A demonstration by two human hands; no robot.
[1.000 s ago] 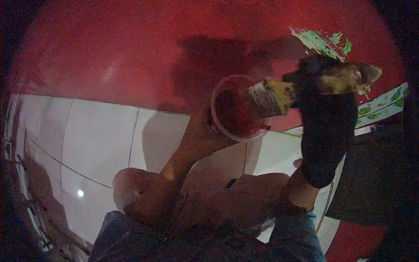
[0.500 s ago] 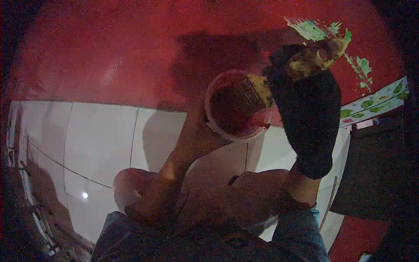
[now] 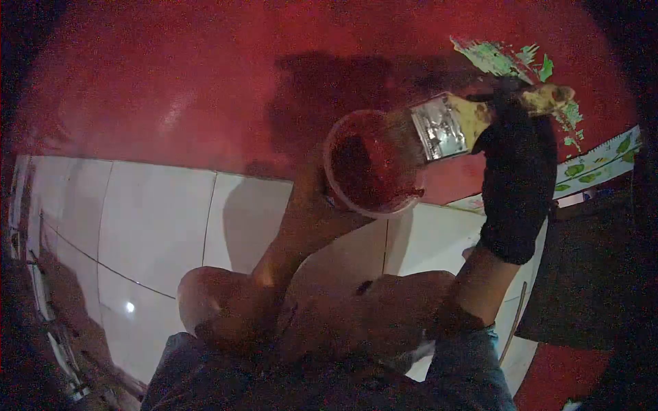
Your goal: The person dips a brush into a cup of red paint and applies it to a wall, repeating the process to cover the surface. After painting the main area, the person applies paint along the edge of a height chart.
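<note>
A round tub [image 3: 343,193] with dark red paint inside is at the centre, held from its left and underside by my left hand [image 3: 327,190], whose fingers are mostly hidden. My right hand [image 3: 514,137], in a black glove, is closed round the handle of a wide paintbrush [image 3: 442,130]. The brush has a shiny metal band and a paint-stained handle. Its bristles are over the right rim of the tub, pointing left into its mouth.
A red wall [image 3: 171,82] fills the upper view, with a pale green patch [image 3: 490,58] at upper right and a leaf-patterned strip [image 3: 596,164] below. White tiles [image 3: 157,219] lie beneath. Dark cloth or panel [image 3: 582,267] hangs at right.
My right hand first moved left, dipping the brush deeper into the tub, then drew back up and right, bringing the metal band out over the rim. The tub has barely moved.
</note>
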